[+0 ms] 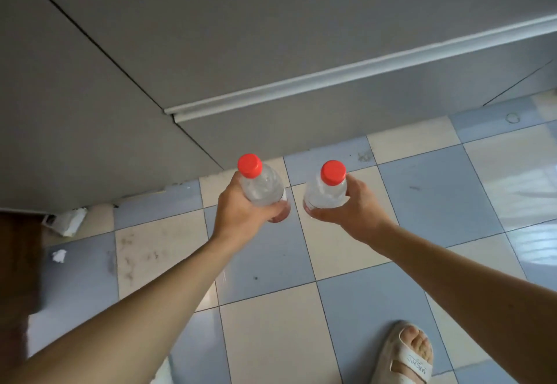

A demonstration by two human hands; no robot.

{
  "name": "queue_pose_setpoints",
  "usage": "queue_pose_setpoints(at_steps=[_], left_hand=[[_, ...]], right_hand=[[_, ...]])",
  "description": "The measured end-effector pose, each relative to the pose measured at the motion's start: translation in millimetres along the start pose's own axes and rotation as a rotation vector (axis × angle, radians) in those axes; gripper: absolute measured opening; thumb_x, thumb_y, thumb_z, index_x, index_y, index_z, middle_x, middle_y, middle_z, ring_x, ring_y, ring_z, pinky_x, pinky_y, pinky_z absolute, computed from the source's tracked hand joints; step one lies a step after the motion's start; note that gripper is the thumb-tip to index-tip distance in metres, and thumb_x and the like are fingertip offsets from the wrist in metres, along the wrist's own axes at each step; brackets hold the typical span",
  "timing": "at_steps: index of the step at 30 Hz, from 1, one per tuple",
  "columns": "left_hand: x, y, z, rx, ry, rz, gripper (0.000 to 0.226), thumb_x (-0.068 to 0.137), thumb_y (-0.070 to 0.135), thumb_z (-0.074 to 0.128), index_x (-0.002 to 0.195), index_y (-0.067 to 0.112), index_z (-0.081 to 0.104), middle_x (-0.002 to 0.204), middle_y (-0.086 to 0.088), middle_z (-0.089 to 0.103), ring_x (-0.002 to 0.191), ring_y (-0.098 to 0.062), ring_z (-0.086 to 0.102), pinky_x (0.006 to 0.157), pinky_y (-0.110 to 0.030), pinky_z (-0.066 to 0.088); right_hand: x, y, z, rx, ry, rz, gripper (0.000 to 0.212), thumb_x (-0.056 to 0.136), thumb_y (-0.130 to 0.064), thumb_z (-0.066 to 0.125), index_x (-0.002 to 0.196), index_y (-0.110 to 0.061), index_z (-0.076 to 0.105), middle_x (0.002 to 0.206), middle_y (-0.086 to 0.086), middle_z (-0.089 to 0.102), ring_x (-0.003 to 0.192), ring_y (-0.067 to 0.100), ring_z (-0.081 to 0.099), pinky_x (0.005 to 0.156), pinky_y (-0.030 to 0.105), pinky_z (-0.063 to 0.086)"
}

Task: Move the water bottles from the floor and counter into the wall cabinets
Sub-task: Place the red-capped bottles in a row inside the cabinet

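Note:
Two clear water bottles with red caps are held upright above the tiled floor. My left hand [241, 212] grips the left bottle [262, 186] around its body, fingers curled under it. My right hand [352, 206] grips the right bottle [327, 190] the same way. The bottles stand side by side, a small gap between them, caps pointing up toward the camera. Their lower halves are hidden behind my fingers. No wall cabinet interior is in view.
Grey lower cabinet fronts [211, 37] with a pale handle rail [361, 70] fill the top of the view. Blue and cream floor tiles [271, 323] lie below. Crumpled paper scraps [67, 221] sit at the left. My sandalled foot [407, 353] is at bottom right.

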State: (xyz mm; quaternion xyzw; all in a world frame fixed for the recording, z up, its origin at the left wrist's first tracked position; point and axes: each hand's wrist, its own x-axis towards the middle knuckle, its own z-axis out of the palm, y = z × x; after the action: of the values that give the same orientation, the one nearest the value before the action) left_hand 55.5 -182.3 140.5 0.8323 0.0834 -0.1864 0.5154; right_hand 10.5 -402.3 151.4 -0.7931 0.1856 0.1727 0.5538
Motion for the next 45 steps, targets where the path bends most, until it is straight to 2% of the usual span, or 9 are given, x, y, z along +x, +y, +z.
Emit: queue_pose_setpoints(at_steps=[4, 12, 17, 20, 26, 32, 36, 41, 45], left_hand=[[-34, 54, -52, -0.047, 0.035, 0.025, 0.061, 0.051, 0.041, 0.092, 0.104, 0.029, 0.065, 0.096, 0.011, 0.073, 0.088, -0.008, 0.071, 0.077, -0.031, 0.059], [-112, 183, -163, -0.151, 0.125, 0.104, 0.071, 0.044, 0.052, 0.091, 0.106, 0.029, 0.067, 0.095, 0.011, 0.074, 0.088, -0.009, 0.071, 0.071, -0.022, 0.055], [-164, 275, -245, -0.203, 0.137, 0.221, 0.043, 0.06, 0.022, 0.096, 0.088, 0.044, 0.073, 0.084, 0.018, 0.076, 0.078, 0.002, 0.072, 0.062, -0.008, 0.051], [-195, 323, -301, -0.227, 0.13, 0.263, 0.04, 0.059, 0.026, 0.095, 0.091, 0.037, 0.074, 0.087, 0.012, 0.077, 0.083, -0.004, 0.074, 0.07, -0.019, 0.057], [-233, 390, -419, -0.236, 0.178, 0.408, 0.069, 0.058, 0.025, 0.098, 0.118, 0.024, 0.064, 0.101, 0.016, 0.075, 0.092, 0.002, 0.071, 0.072, -0.012, 0.052], [-248, 455, -551, -0.308, 0.203, 0.524, 0.096, 0.048, 0.032, 0.099, 0.131, 0.022, 0.052, 0.111, 0.012, 0.075, 0.1, -0.003, 0.071, 0.085, -0.029, 0.055], [-265, 508, -634, -0.296, 0.259, 0.655, 0.089, 0.051, 0.032, 0.099, 0.127, 0.024, 0.055, 0.107, 0.02, 0.073, 0.097, 0.003, 0.069, 0.069, -0.011, 0.054], [-294, 583, -711, -0.295, 0.294, 0.806, 0.071, 0.062, 0.026, 0.095, 0.121, 0.026, 0.055, 0.105, 0.021, 0.073, 0.097, 0.003, 0.069, 0.069, -0.012, 0.055], [-313, 649, -756, -0.288, 0.348, 0.923, 0.064, 0.066, 0.02, 0.094, 0.118, 0.025, 0.056, 0.101, 0.013, 0.074, 0.092, 0.004, 0.07, 0.066, -0.008, 0.052]], right_hand=[[-34, -80, -11, -0.068, -0.045, -0.076, 0.057, 0.069, -0.028, 0.093, 0.116, -0.037, 0.061, 0.101, -0.019, 0.07, 0.096, 0.002, 0.064, 0.08, 0.022, 0.051], [-116, -260, -44, -0.206, -0.158, -0.18, 0.048, 0.071, -0.02, 0.086, 0.11, -0.032, 0.064, 0.102, -0.006, 0.07, 0.094, 0.018, 0.068, 0.082, 0.042, 0.06], [-173, -377, -55, -0.134, -0.128, -0.251, 0.06, 0.069, -0.021, 0.091, 0.121, -0.03, 0.062, 0.103, -0.011, 0.073, 0.095, 0.007, 0.069, 0.076, 0.021, 0.057], [-206, -446, -54, -0.13, -0.122, -0.322, 0.055, 0.068, -0.021, 0.091, 0.114, -0.034, 0.065, 0.1, -0.012, 0.075, 0.094, 0.008, 0.071, 0.08, 0.025, 0.058], [-267, -563, -22, -0.045, -0.081, -0.449, 0.045, 0.065, -0.022, 0.09, 0.103, -0.034, 0.069, 0.095, -0.014, 0.076, 0.086, 0.001, 0.072, 0.066, 0.009, 0.053], [-306, -685, 38, 0.067, 0.019, -0.551, 0.06, 0.06, -0.031, 0.09, 0.115, -0.026, 0.065, 0.098, -0.009, 0.078, 0.091, 0.008, 0.074, 0.081, 0.031, 0.059], [-332, -773, 66, 0.161, 0.058, -0.651, 0.064, 0.054, -0.038, 0.091, 0.112, -0.031, 0.064, 0.098, -0.012, 0.077, 0.092, 0.006, 0.074, 0.082, 0.032, 0.059], [-372, -881, 74, 0.185, 0.125, -0.798, 0.063, 0.049, -0.044, 0.087, 0.108, -0.031, 0.065, 0.094, -0.018, 0.076, 0.087, -0.002, 0.072, 0.072, 0.018, 0.054], [-401, -963, 65, 0.189, 0.181, -0.912, 0.052, 0.061, -0.026, 0.09, 0.107, -0.024, 0.067, 0.092, -0.014, 0.077, 0.085, 0.002, 0.073, 0.07, 0.018, 0.055]])
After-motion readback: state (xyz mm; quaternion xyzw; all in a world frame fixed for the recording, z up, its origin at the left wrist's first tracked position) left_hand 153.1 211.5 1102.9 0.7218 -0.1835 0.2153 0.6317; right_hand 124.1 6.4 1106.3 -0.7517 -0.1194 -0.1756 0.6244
